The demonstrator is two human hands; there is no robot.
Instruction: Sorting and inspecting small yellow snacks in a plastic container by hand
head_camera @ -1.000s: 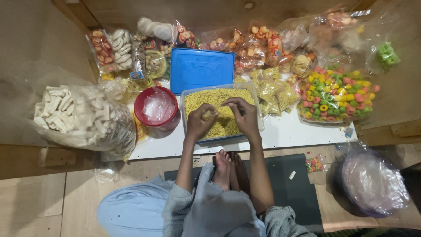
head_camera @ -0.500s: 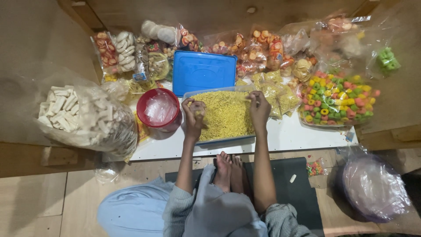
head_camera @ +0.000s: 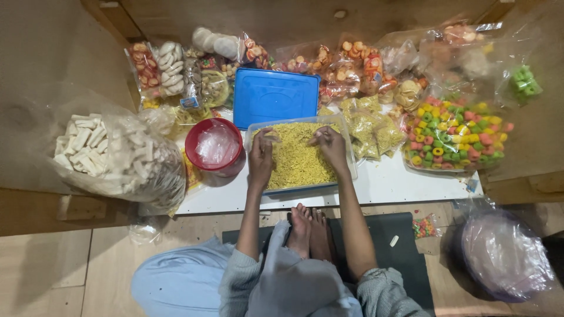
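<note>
While the clear plastic tub (head_camera: pixel 348 154) of yellow crumbly snack mix (head_camera: pixel 296 155) is sitting at the centre of the frame on the white counter (head_camera: pixel 399 185), both hands are resting down in the mix. The left hand (head_camera: pixel 261 154) is lying at the tub's left side with its fingers curled loosely into the yellow pieces, and the right hand (head_camera: pixel 330 147) is pressing in toward the right side, fingers bent and pinched together; whether either is actually gripping a clump is hard to tell. Just above the tub a blue lid (head_camera: pixel 276 97) is lying flat, and just to the left a red bowl (head_camera: pixel 214 147) is holding a crumpled clear bag. To the right, small packets of the same yellow mix (head_camera: pixel 376 126) are piling up beside the tub, with a big bag of coloured ring snacks (head_camera: pixel 455 138) further right. A large bag of pale stick snacks (head_camera: pixel 111 155) is bulging at the left of the frame, and assorted snack bags (head_camera: pixel 352 67) are lining the upper edge. Below the counter, the person's bare feet (head_camera: pixel 311 226) are resting on a dark mat (head_camera: pixel 405 258).
</note>
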